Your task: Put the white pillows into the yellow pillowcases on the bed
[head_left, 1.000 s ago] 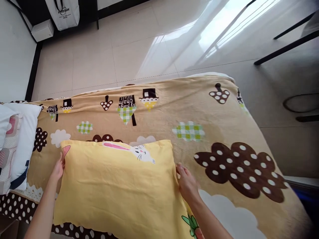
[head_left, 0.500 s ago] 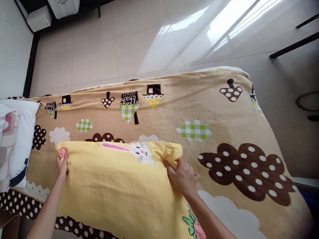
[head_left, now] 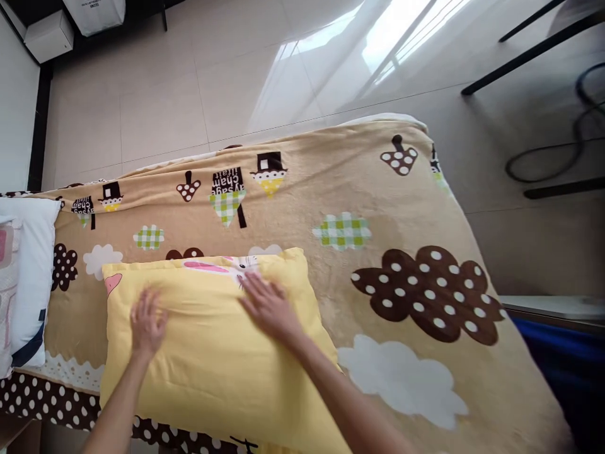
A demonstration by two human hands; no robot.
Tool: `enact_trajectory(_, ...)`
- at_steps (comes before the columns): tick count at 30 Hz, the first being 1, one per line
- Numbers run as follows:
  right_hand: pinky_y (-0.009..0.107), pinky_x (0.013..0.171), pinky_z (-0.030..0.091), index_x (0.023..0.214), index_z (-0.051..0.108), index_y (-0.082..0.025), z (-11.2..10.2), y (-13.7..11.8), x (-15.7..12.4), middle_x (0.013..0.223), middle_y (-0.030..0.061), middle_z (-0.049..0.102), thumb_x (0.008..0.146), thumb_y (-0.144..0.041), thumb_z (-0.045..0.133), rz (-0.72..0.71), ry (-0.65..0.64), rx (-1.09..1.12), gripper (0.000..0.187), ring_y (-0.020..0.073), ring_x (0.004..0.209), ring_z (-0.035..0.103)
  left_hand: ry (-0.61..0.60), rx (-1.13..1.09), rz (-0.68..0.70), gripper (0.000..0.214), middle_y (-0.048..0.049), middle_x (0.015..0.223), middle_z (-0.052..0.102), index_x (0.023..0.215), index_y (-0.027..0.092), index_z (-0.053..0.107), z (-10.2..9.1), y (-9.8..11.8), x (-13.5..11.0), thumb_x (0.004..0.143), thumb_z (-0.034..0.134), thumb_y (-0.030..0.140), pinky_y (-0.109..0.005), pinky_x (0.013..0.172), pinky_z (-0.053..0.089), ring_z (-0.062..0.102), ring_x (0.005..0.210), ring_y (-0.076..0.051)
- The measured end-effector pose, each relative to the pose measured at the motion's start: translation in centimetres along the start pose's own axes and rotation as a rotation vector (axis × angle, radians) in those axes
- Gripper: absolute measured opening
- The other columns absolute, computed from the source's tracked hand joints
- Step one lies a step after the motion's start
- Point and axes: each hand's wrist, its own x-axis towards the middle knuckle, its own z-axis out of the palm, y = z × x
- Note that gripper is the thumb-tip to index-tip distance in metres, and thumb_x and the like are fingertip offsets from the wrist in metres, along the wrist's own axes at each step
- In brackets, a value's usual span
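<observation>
On the near side of a tan patterned blanket (head_left: 293,214), left of centre, lies a yellow pillow (head_left: 208,366). Over its left part is the left hand (head_left: 149,325), blurred, fingers loosely spread, gripping nothing. Farther right, the right hand (head_left: 269,309) is palm down with fingers extended, partly covering the printed rabbit (head_left: 242,262), also holding nothing. Whether either presses the cloth, I cannot tell. A white pillow (head_left: 40,252) lies at the left end.

Pillow (head_left: 212,359) sits on the bed (head_left: 286,221), near side, second pillow (head_left: 38,243) off to its left, floor (head_left: 158,120) out behind.
</observation>
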Motion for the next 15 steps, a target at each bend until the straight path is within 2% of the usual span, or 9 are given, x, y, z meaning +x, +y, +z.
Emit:
enact_trajectory(1,0.053,0.113,0.022,0.149,0.032,-0.022,-0.5,3.3,-0.5,0.153,0.0078,0.032,0.097,-0.048,0.022,0.133,-0.042,0.009,0.059,0.0253,0.142,0.028,0.026,-0.007,-0.129,0.057,-0.01,0.157,0.025,0.147,0.022,0.034,-0.3,-2.5,0.4,0.095,0.033,0.046,-0.054,0.116,0.017,0.021,0.145,-0.025)
enact_trajectory(3,0.058,0.111,0.024,0.147,0.036,-0.025,-1.4,9.1,-2.1,0.152,0.0068,0.035,0.093,-0.051,0.026,0.245,-0.152,0.035,0.061,0.0285,0.141,0.03,-0.003,-0.071,-0.286,0.06,-0.0131,0.157,0.024,0.147,0.018,0.034,-1.4,-7.3,1.2,0.095,0.031,0.049,-0.056,0.115,0.019,0.022,0.145,-0.027)
enact_trajectory(5,0.062,0.108,0.026,0.144,0.041,-0.023,-2.0,12.9,-4.3,0.151,0.01,0.037,0.089,-0.053,0.031,0.378,-0.14,0.084,0.063,0.0325,0.139,0.032,-0.031,-0.155,-0.363,0.062,-0.0119,0.157,0.024,0.146,0.021,0.035,-2.7,-11.5,1.6,0.093,0.03,0.053,-0.058,0.115,0.017,0.024,0.144,-0.029)
enact_trajectory(6,0.064,0.107,0.027,0.142,0.043,-0.022,-2.1,13.8,-5.6,0.149,0.0123,0.04,0.088,-0.055,0.032,0.464,-0.093,0.129,0.065,0.0343,0.138,0.034,-0.018,-0.218,-0.402,0.064,-0.011,0.157,0.025,0.146,0.022,0.036,-3.3,-13.3,1.5,0.092,0.03,0.056,-0.057,0.115,0.016,0.024,0.144,-0.029)
enact_trajectory(8,0.061,0.104,0.033,0.138,0.048,-0.018,-1.8,14.0,-8.6,0.141,0.0164,0.049,0.085,-0.06,0.031,0.636,0.017,0.298,0.07,0.0356,0.132,0.043,0.045,-0.38,-0.535,0.072,-0.0138,0.153,0.035,0.141,0.018,0.042,-4.2,-16.1,0.4,0.087,0.032,0.065,-0.051,0.116,0.021,0.03,0.142,-0.029)
enact_trajectory(10,0.053,0.101,0.042,0.129,0.055,-0.017,-0.7,12.4,-12.3,0.129,0.0168,0.06,0.08,-0.065,0.034,0.74,0.074,0.541,0.072,0.0343,0.122,0.054,0.075,-0.517,-0.686,0.085,-0.0219,0.138,0.051,0.131,0.01,0.05,-4.1,-17.8,-2.1,0.08,0.029,0.075,-0.047,0.109,0.036,0.047,0.13,-0.032)
enact_trajectory(11,0.048,0.098,0.046,0.121,0.06,-0.018,0.0,11.3,-14.3,0.123,0.0163,0.064,0.076,-0.067,0.038,0.764,0.062,0.669,0.07,0.0336,0.117,0.058,0.049,-0.58,-0.748,0.089,-0.0236,0.13,0.057,0.125,0.008,0.053,-3.8,-18.2,-3.9,0.076,0.029,0.079,-0.047,0.104,0.043,0.054,0.123,-0.034)
enact_trajectory(13,0.044,0.093,0.051,0.104,0.067,-0.021,1.6,8.7,-18.4,0.114,0.015,0.068,0.063,-0.067,0.054,0.811,-0.011,0.85,0.063,0.0348,0.111,0.061,-0.082,-0.716,-0.798,0.088,-0.0208,0.124,0.062,0.119,0.011,0.056,-2.6,-18.4,-8.2,0.068,0.041,0.081,-0.045,0.096,0.05,0.059,0.117,-0.034)
enact_trajectory(15,0.042,0.09,0.053,0.093,0.069,-0.024,3.1,6.3,-22.0,0.111,0.0136,0.07,0.052,-0.061,0.066,0.873,-0.09,0.98,0.055,0.0363,0.11,0.062,-0.263,-0.878,-0.782,0.075,-0.0128,0.128,0.062,0.116,0.019,0.058,-1.2,-18.1,-12.3,0.061,0.062,0.07,-0.04,0.098,0.049,0.054,0.124,-0.031)
